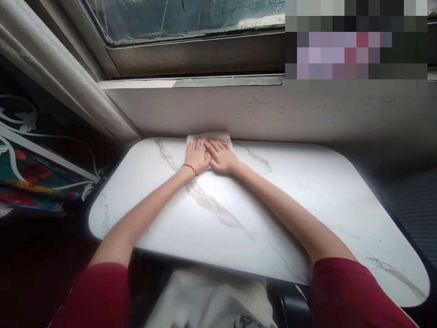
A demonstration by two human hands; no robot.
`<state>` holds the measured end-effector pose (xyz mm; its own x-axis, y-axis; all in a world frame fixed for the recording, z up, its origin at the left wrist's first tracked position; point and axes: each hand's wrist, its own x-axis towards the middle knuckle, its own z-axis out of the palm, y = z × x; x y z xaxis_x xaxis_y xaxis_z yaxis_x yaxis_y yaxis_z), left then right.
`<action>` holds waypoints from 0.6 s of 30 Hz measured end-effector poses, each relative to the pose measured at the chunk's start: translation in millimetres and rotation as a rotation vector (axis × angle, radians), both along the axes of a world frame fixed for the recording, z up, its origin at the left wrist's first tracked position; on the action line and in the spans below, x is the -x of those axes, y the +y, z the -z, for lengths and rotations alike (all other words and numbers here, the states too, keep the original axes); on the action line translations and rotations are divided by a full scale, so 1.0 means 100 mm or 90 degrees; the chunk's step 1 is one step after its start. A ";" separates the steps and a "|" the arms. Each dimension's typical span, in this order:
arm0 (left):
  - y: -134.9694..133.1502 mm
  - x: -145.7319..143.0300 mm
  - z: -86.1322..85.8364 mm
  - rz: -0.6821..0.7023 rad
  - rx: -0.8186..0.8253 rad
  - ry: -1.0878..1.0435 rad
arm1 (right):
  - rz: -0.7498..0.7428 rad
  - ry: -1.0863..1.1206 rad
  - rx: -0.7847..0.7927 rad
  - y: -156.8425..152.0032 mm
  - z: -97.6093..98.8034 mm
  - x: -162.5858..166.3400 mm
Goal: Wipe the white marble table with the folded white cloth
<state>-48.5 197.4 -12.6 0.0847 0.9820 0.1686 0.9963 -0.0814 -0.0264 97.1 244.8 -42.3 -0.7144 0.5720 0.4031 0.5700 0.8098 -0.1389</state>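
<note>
A white sheet, like a tissue or paper towel (pixel 210 135), lies at the far edge of the white marble-patterned table (pixel 280 218), against the wall. My left hand (pixel 198 155) presses flat on it with fingers stretched forward; a red string bracelet (pixel 190 169) circles that wrist. Beside it my right hand (pixel 221 156) also lies flat on the sheet, its fingers angled to the left and its thumb side touching the left hand. Both palms cover most of the sheet, so only its back and side edges show.
Behind the table rises a pale wall (pixel 177 107) with a window (pixel 191 20) above. White scrolled metalwork (pixel 51 155) and colourful floral cloth (pixel 30 182) are at the left. A pale cloth bag (pixel 211 300) sits below the front edge. The upper right is pixelated.
</note>
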 end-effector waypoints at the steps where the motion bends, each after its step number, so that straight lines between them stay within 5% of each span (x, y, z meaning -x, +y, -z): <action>1: 0.05 0.00 0.01 -0.001 -0.004 -0.004 | 0.010 -0.007 0.006 0.04 -0.01 0.00; 11: 0.12 0.00 0.00 -0.011 -0.005 -0.024 | 0.033 -0.033 0.020 0.08 -0.08 0.02; 18: -0.11 -0.03 -0.02 0.015 0.008 -0.021 | 0.059 -0.051 0.017 -0.24 -0.12 -0.03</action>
<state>-45.2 186.0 -11.1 0.1030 0.9818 0.1597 0.9944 -0.1057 0.0082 100.0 220.5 -30.5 -0.6873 0.6470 0.3302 0.6525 0.7497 -0.1108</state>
